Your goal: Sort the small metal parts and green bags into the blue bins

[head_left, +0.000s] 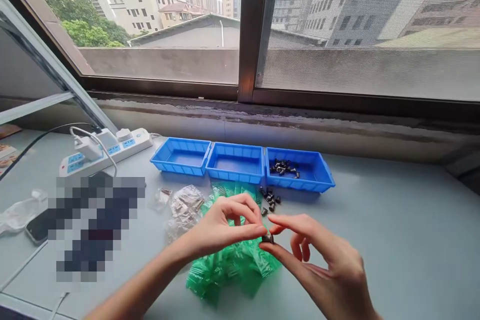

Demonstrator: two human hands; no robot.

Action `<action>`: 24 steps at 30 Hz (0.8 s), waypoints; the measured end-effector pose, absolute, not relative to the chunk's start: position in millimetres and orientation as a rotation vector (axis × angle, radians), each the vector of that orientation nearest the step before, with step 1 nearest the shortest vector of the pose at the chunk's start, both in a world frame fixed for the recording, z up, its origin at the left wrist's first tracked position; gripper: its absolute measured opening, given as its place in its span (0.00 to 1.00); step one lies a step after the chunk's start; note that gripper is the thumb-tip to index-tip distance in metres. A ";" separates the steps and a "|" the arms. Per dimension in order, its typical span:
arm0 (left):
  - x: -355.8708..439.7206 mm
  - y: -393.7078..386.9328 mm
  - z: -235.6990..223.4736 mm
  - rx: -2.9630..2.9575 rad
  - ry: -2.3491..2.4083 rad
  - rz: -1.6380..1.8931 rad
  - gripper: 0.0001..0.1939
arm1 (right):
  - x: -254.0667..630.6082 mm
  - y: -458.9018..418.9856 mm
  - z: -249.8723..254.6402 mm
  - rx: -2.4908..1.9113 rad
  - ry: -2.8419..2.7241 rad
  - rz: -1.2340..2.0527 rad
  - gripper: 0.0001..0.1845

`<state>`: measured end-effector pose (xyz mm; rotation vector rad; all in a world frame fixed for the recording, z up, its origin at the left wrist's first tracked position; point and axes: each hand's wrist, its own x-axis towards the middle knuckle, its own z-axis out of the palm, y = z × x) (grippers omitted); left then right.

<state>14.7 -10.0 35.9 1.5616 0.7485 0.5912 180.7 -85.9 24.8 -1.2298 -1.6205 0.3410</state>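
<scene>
My right hand pinches a small dark ridged metal part between thumb and forefinger, above the bench. At the part's top edge, the thumb and fingertips of my left hand are pressed together. A tiny green bit shows there, but what the left fingers grip is too small to make out. Below both hands lies a heap of green plastic bags. Just beyond the fingers, several small black-and-silver metal parts lie loose.
Three blue trays stand in a row: a left tray, a middle tray and a right tray with several dark parts. Clear bags of pieces lie left of the green heap. A power strip, cables and a phone occupy the left.
</scene>
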 end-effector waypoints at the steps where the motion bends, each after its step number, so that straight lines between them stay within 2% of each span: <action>1: 14.1 -9.3 36.3 1.558 0.743 0.575 0.19 | 181.1 -85.6 24.5 -1.237 -1.633 0.338 0.10; 7: 11.8 -5.8 30.1 1.526 0.698 0.532 0.13 | 181.7 -78.1 17.1 -1.229 -1.591 0.385 0.14; 12: 14.2 -2.6 15.3 1.526 0.740 0.615 0.12 | 179.4 -69.6 4.9 -1.265 -1.538 0.367 0.10; 17: 18.7 -2.7 1.3 1.571 0.813 0.737 0.05 | 184.5 -61.3 -8.0 -1.237 -1.574 0.429 0.06; 20: 23.1 -8.3 -0.6 1.617 0.882 0.818 0.04 | 189.1 -55.3 -14.2 -1.227 -1.568 0.551 0.09; 24: 30.3 -19.3 2.0 1.719 1.038 0.875 0.07 | 192.7 -47.9 -14.5 -1.281 -1.436 0.729 0.17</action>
